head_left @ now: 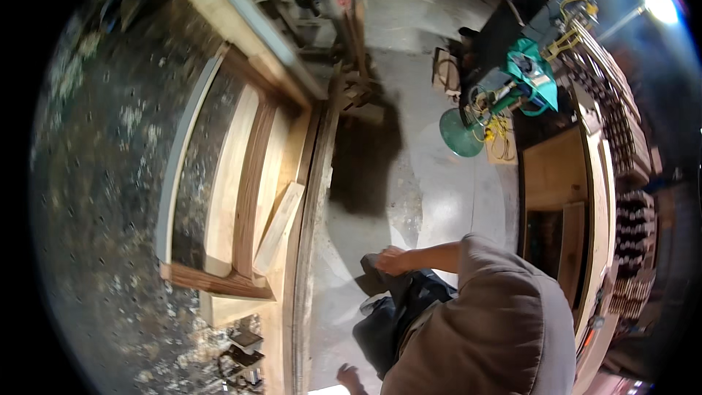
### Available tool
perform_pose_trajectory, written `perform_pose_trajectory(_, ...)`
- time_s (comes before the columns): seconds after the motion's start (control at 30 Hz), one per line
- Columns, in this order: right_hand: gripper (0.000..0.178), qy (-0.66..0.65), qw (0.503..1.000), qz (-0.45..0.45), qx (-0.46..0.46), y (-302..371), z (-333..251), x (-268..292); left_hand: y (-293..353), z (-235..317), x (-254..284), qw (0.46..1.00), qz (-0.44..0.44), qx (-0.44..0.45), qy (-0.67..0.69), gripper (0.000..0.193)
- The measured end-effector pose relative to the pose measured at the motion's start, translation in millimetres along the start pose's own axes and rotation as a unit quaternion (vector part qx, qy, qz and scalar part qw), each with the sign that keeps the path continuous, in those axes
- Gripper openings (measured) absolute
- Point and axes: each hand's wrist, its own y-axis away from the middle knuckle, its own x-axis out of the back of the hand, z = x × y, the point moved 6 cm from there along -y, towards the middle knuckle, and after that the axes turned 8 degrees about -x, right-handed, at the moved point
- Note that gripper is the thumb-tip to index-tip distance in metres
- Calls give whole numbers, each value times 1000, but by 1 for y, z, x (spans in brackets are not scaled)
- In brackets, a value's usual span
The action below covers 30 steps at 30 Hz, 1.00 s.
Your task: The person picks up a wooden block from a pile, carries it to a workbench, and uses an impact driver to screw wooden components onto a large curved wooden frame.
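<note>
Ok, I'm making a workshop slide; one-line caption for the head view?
A wooden frame on a stained workbench, with right hand and left hand both apart from it.

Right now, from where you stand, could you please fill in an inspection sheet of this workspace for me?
Surface: dark worktop, speckled with pale marks.
Workpieces: brown wooden frame on the bench; pale wood piece beside it.
Clutter: small dark parts near the frame's lower end, kind unclear.
Hands: right hand has curled fingers; left hand is at the lower edge; grip unclear for both.
Cables: yellow cable, bunched beside a green disc.
Surroundings: grey floor; stacked wood at right; lit lamp.
</note>
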Motion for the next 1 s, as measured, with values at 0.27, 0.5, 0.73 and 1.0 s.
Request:
perform_pose_trajectory(0.27,45,-158,972,-46,-170,181,36,-9,-24,112,-49,970,-200,113,74,26)
perform_pose_trajectory(0.5,41,-339,864,94,-359,242,101,19,-126,231,-130,960,-234,82,131,14)
perform_pose_trajectory(0.73,36,-384,848,128,-342,249,188,41,-148,349,-216,975,-217,44,-19,19)
perform_pose_trajectory(1.0,39,-478,764,122,-415,298,369,87,-137,457,-382,953,-228,-27,-199,5)
